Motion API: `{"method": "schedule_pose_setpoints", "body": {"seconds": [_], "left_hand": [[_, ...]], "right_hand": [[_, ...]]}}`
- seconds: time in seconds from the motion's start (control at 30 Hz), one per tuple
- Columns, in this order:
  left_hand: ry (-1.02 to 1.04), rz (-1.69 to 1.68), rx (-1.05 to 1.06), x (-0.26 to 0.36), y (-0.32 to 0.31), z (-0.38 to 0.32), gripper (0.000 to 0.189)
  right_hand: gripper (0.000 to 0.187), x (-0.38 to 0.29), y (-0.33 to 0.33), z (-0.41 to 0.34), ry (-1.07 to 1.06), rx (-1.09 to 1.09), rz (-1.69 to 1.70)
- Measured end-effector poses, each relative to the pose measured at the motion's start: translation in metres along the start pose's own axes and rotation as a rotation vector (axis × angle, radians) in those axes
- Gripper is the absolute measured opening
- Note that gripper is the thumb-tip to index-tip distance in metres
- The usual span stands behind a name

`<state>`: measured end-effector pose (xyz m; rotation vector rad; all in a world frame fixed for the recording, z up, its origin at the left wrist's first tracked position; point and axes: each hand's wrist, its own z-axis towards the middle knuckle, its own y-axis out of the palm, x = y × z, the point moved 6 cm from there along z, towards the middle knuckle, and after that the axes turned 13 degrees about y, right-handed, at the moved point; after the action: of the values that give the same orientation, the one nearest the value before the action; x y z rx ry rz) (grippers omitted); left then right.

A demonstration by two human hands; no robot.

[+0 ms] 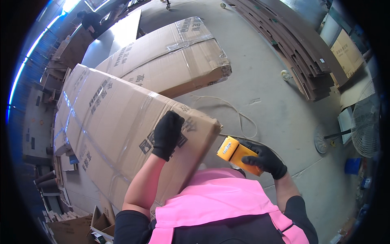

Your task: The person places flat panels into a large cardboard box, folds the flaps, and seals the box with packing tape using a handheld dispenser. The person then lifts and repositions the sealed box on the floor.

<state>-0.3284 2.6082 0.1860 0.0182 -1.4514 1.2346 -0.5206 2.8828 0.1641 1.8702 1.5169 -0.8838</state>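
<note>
My left hand (169, 134), in a black glove, rests with curled fingers on top of a large flat cardboard carton (122, 122) near its right end; whether it pinches anything cannot be told. Printed marks and clear tape run across the carton. My right hand (265, 158), gloved alike, grips a yellow handheld tool (239, 155) just off the carton's near right corner. The tool has a box-shaped head with a label; its exact kind is unclear. Behind lies a second taped flat carton (173, 58).
A pale cord (240, 117) loops over the concrete floor. Long brown panels (292, 52) are stacked on a wheeled support at the upper right. A fan (362, 122) stands at the right. Another person (91, 23) is at the far upper left. Open cartons (70, 228) sit lower left.
</note>
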Motion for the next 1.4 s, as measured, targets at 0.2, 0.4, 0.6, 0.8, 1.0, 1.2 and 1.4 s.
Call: {"method": "schedule_pose_setpoints", "body": {"seconds": [0.2, 0.4, 0.6, 0.8, 1.0, 1.2, 1.4], "left_hand": [[0.150, 0.600, 0.075, -0.013, -0.007, -0.003, 0.049], [0.048, 0.950, 0.141, 0.004, -0.044, 0.020, 0.115], [0.545, 0.746, -0.243, 0.039, 0.051, 0.059, 0.055], [0.156, 0.599, -0.644, 0.057, 0.084, 0.094, 0.055], [0.288, 0.643, -1.191, 0.028, 0.159, 0.059, 0.049], [0.339, 0.299, -1.184, 0.021, 0.148, 0.074, 0.042], [0.746, 0.297, -0.878, 0.042, 0.130, 0.064, 0.032]], "right_hand": [[0.068, 0.016, 0.000, 0.029, 0.004, -0.132, 0.102], [0.070, 0.021, -0.003, 0.035, 0.014, -0.196, 0.122], [0.069, 0.007, -0.003, 0.025, 0.008, -0.182, 0.125], [0.065, 0.004, -0.026, -0.009, 0.125, -0.069, 0.025], [0.065, 0.028, -0.037, -0.001, 0.063, -0.080, -0.049], [0.061, 0.056, 0.012, 0.109, -0.216, 0.002, -0.170], [0.030, 0.032, 0.119, 0.153, -0.610, 0.361, -0.634]]}}
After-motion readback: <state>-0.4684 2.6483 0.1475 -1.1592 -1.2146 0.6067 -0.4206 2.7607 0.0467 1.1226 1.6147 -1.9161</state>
